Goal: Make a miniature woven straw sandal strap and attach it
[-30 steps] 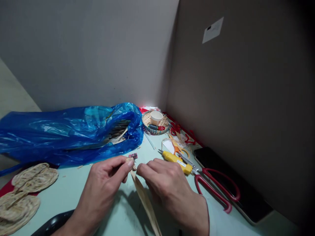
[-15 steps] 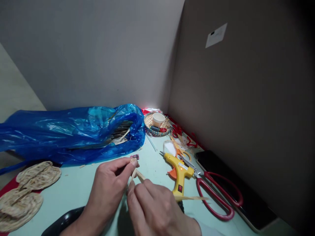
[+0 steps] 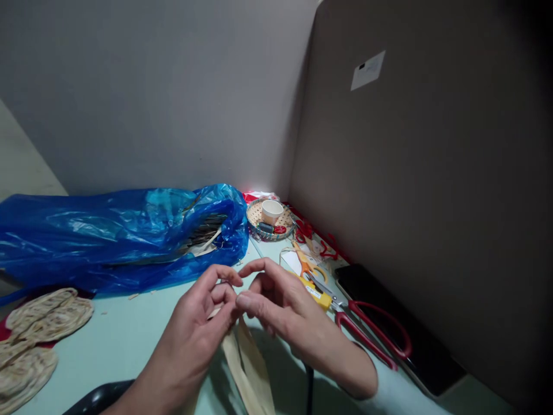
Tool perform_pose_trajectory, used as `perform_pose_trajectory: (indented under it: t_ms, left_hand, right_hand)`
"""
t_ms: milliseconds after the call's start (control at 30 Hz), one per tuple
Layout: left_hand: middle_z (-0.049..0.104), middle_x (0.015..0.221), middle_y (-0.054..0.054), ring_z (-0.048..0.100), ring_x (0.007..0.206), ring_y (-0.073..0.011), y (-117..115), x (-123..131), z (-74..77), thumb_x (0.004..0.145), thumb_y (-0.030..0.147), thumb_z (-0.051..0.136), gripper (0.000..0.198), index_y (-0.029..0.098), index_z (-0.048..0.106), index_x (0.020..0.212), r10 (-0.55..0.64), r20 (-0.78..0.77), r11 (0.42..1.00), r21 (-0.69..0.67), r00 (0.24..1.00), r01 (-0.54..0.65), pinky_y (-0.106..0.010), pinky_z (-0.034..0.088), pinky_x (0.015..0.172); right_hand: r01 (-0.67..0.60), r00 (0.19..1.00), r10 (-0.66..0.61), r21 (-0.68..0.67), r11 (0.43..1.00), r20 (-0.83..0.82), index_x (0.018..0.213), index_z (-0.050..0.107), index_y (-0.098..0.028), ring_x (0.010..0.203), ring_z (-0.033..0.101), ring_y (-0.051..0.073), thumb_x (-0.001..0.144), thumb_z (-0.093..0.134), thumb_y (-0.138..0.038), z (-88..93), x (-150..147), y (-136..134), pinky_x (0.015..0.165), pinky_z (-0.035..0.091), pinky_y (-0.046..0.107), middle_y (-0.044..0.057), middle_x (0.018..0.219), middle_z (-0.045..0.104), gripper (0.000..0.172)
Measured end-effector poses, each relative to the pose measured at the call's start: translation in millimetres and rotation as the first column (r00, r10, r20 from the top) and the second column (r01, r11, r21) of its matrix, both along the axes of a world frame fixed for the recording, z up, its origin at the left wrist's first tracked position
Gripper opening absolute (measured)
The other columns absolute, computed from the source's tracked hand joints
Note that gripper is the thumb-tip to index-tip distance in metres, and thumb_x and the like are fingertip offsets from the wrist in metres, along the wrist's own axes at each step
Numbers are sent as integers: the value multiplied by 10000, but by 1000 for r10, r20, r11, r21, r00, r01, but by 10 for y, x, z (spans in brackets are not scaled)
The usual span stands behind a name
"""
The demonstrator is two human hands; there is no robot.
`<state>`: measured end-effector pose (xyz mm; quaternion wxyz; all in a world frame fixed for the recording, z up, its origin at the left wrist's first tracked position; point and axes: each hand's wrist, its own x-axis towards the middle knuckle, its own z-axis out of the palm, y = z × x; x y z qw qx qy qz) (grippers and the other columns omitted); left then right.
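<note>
My left hand is closed, pinching the upper end of a pale, flat plant-fibre strip between thumb and fingers. Two lengths of the strip hang down toward the table's near edge. My right hand meets the left fingertips from the other side. Its index finger and thumb are apart in a curve, with the thumb tip close to the pinched end; the other fingers curl partly out of sight. Just what lies at the meeting fingertips is hidden.
A yellow glue gun lies partly behind my right hand, beside red-handled scissors and a black phone. A blue plastic bag lies left. Woven fibre pieces sit at far left. A small basket holds a white cup.
My right hand has let go of the lower strip lengths and moved up to the left fingertips. The lengths now hang down. The view has shifted slightly.
</note>
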<state>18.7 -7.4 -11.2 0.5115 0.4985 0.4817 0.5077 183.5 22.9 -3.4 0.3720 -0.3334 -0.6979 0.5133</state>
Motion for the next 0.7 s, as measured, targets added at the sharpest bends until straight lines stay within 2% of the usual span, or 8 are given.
perform_pose_trajectory:
  t_ms: [33, 100, 167, 267, 433, 533, 600, 700]
  left_hand:
    - [609, 641, 72, 524, 551, -107, -23, 25, 4, 752, 486, 769, 359, 252, 551, 917, 12, 37, 1000, 2, 999, -12, -193, 387, 534]
    - [609, 610, 98, 488, 493, -76, -73, 77, 26, 755, 449, 789, 364, 273, 516, 919, 44, 69, 999, 3, 997, -44, -170, 351, 501]
    - [623, 623, 98, 516, 515, -71, -118, 114, 54, 762, 420, 789, 330, 273, 526, 896, 57, 48, 998, 13, 997, -57, -159, 368, 512]
    - [648, 682, 79, 583, 614, -88, -154, 113, 80, 828, 407, 720, 218, 274, 568, 910, 36, -7, 999, 26, 999, -35, -154, 425, 567]
    - [671, 710, 64, 599, 623, -86, -141, 5, 82, 879, 386, 681, 170, 272, 632, 996, 25, -110, 999, 47, 994, -20, -135, 420, 539]
    - [717, 776, 29, 678, 730, -139, -136, -14, 82, 873, 390, 677, 171, 248, 669, 969, 51, -218, 999, 27, 975, -46, -177, 502, 636]
    - [728, 784, 20, 682, 730, -153, -140, 17, 84, 863, 371, 679, 137, 236, 695, 880, 122, -335, 992, 84, 934, -100, -197, 515, 668]
    - [713, 711, 31, 629, 646, -138, -139, 105, 112, 846, 305, 665, 125, 233, 709, 753, 282, -457, 948, 266, 844, -173, -194, 487, 640]
  right_hand:
    - [-77, 996, 72, -85, 993, -56, 1048, 600, -225, 594, 475, 89, 900, 683, -415, -1, 3, 31, 548, 365, 212, -61, 709, 545, 254]
    - [-163, 978, 134, -186, 969, -158, 970, 586, -213, 556, 428, 74, 889, 692, -408, -16, -8, 62, 507, 326, 199, -70, 676, 509, 236]
    - [-208, 959, 151, -234, 950, -240, 866, 561, -195, 550, 409, 64, 878, 699, -366, -28, -25, 63, 497, 303, 191, -69, 660, 492, 220]
    - [-251, 924, 142, -282, 926, -356, 815, 540, -182, 537, 391, 53, 878, 684, -329, -29, -39, 49, 501, 295, 185, -63, 653, 503, 215]
    - [-154, 918, 31, -286, 946, -394, 819, 556, -172, 521, 408, 52, 854, 726, -352, -19, -44, 22, 500, 309, 181, -52, 627, 555, 250]
    - [-77, 915, -37, -264, 961, -401, 806, 552, -173, 517, 431, 54, 888, 682, -335, -28, -60, -7, 502, 322, 185, -48, 624, 565, 224]
    - [-44, 908, -75, -271, 962, -412, 800, 548, -175, 518, 448, 58, 903, 655, -326, -38, -79, -23, 506, 328, 189, -43, 629, 579, 212]
    - [-11, 889, -130, -305, 952, -439, 807, 548, -172, 523, 460, 61, 893, 659, -336, -43, -105, -28, 510, 334, 191, -40, 639, 585, 216]
